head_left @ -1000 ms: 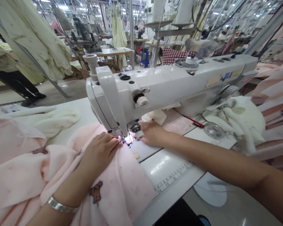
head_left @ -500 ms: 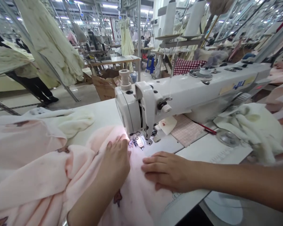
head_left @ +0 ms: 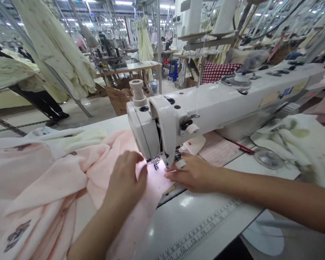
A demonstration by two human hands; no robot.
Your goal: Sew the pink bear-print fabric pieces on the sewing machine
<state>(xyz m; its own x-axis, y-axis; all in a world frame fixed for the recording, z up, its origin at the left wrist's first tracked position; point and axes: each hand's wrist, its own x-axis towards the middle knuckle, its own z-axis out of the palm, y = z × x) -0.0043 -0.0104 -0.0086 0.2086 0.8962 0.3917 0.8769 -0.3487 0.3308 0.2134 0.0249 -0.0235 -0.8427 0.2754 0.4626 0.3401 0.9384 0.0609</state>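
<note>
Pale pink printed fabric runs beneath the presser foot of a white sewing machine. My left hand rests on the fabric left of the foot, fingers bent and thumb apart from them. Its fingertips are partly out of sight. To the right of the foot, my right hand lies with fingers stretched out over the fabric's edge, partly behind the machine's lower dial. The machine's lamp lights the cloth around the needle.
More pink fabric is heaped on the left. A pink checked cloth, a red pen-like stick and cream fabric lie at right. Ruler markings run along the table's front. Another person stands far left.
The pink fabric has shifted away from the front right, uncovering table and ruler markings. My right hand has moved up beside the presser foot. My left hand's thumb has spread from its fingers.
</note>
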